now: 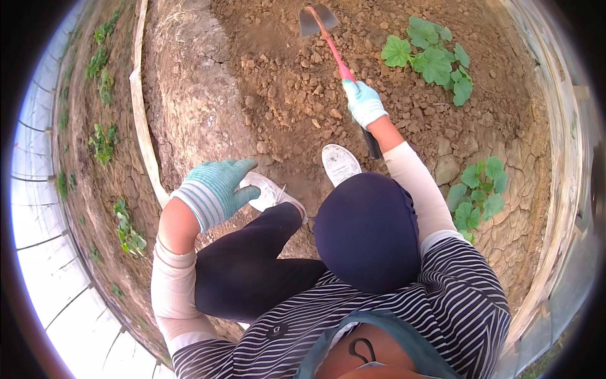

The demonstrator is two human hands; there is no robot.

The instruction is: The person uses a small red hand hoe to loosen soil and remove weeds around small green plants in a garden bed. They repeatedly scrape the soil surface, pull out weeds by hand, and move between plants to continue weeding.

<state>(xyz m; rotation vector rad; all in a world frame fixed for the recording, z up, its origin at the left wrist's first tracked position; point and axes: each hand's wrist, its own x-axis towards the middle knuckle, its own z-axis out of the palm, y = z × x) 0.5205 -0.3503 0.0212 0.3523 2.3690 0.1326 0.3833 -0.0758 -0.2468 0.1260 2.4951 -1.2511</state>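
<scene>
My right hand [363, 102], in a pale green knit glove, grips a short hand hoe by its red and black handle [335, 51]. The flat metal hoe blade [315, 21] is at the top of the view, over loose brown soil [293, 90]. My left hand [220, 189], gloved alike, holds nothing. Its thumb and fingers are apart, above my left white shoe [265, 192]. A leafy green plant [433, 59], which looks like a squash seedling, grows to the right of the hoe.
Another leafy plant [478, 192] stands in cracked soil near my right elbow. A pale strip [142, 109] runs along the ground at left, with a row of small plants [103, 142] beyond it. Plastic sheeting [38, 227] on a frame curves along the left rim.
</scene>
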